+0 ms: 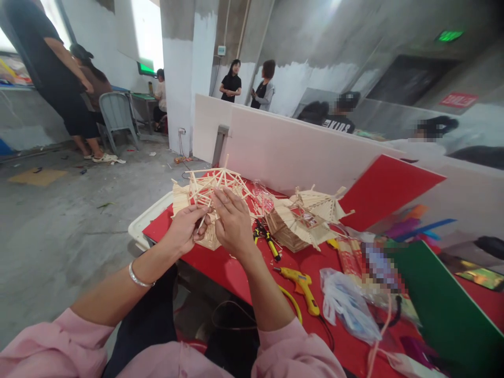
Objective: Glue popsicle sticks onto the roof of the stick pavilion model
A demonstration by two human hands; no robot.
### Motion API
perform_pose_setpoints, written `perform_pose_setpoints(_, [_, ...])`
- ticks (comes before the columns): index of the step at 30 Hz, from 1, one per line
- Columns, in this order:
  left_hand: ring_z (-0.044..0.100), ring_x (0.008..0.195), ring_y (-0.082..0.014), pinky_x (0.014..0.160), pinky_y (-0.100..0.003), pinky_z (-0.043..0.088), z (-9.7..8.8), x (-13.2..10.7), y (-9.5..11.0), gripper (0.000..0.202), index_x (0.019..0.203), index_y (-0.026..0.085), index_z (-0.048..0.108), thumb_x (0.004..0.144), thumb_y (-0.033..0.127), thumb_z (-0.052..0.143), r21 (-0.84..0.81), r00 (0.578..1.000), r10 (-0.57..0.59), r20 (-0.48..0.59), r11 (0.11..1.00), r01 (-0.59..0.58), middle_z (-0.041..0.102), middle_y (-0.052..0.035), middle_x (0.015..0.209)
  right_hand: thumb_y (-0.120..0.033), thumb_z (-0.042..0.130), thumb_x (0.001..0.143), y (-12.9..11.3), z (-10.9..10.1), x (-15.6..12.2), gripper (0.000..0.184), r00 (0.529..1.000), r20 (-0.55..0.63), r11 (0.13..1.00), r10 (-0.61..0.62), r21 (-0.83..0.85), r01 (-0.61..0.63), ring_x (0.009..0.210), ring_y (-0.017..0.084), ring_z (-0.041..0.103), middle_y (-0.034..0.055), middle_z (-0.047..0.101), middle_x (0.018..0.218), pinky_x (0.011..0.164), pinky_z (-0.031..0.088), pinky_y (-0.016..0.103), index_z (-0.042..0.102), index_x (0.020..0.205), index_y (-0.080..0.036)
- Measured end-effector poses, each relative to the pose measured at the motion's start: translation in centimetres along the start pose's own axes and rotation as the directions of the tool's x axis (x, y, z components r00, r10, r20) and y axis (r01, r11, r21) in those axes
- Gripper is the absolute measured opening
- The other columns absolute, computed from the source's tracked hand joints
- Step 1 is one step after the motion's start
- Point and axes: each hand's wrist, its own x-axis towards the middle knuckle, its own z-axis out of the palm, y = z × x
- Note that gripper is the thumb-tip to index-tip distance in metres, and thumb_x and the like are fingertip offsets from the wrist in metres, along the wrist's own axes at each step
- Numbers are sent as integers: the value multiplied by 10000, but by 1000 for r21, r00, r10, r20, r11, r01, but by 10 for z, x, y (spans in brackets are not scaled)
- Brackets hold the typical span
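Red sheeting covers the worktable (220,268), which is fenced at twelve o'clock by a white partition (283,149). At the table's near-left corner stands an open stick frame (214,184), and both hands meet just in front of it. The left hand (184,229), a silver bangle (137,275) on its wrist, has thumb and fingertips pressed together on a thin stick (202,221) that slants up towards the frame. The right hand (233,224) shows its back, fingers curled against the frame's lower edge; whether it pinches anything cannot be told. At three o'clock from the hands sits a second stick model (309,215), with yellow-handled cutters (268,240) between. A yellow glue gun (302,287) lies at five o'clock, with a crumpled plastic bag (348,307) just beyond it and a green board (441,310) farther right.
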Motion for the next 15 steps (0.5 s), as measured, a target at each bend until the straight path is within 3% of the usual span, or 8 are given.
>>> perform_pose_setpoints(15, [379,312,-36,290,-153,197,2,1,-4,181,722,146,597,699,260,735,-37,1000,19,-4,999,-19,574,23,528,-75,444,786,3,2,-3,627,999,-26,1000,-23,-3,23,1415,250,340,62,489,1481,1157,292,473,493,1406,-154])
